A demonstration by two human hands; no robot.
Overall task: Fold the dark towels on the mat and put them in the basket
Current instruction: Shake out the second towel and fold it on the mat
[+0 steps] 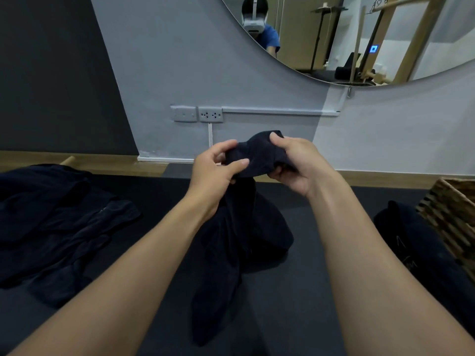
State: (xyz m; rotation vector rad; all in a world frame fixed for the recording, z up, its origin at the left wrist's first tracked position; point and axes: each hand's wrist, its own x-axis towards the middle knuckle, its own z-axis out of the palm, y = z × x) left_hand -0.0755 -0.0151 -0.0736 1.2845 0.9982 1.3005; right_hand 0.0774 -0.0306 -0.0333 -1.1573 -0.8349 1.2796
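Observation:
A dark navy towel (pixel 239 237) hangs bunched from both my hands above the dark grey mat (pixel 303 291), its lower end trailing onto the mat. My left hand (pixel 213 168) pinches the towel's top edge on the left. My right hand (pixel 293 163) grips the same edge on the right, fingers curled round the cloth. A heap of more dark towels (pixel 54 227) lies unfolded on the mat at the left. The woven basket (pixel 452 219) stands at the right edge, with a dark towel (pixel 416 242) lying against its near side.
A grey wall with sockets (pixel 198 114) rises just beyond the mat, and a strip of wooden floor (pixel 102 164) runs along its foot. A large round mirror (pixel 359 34) hangs above, reflecting a person with a headset and wooden frames.

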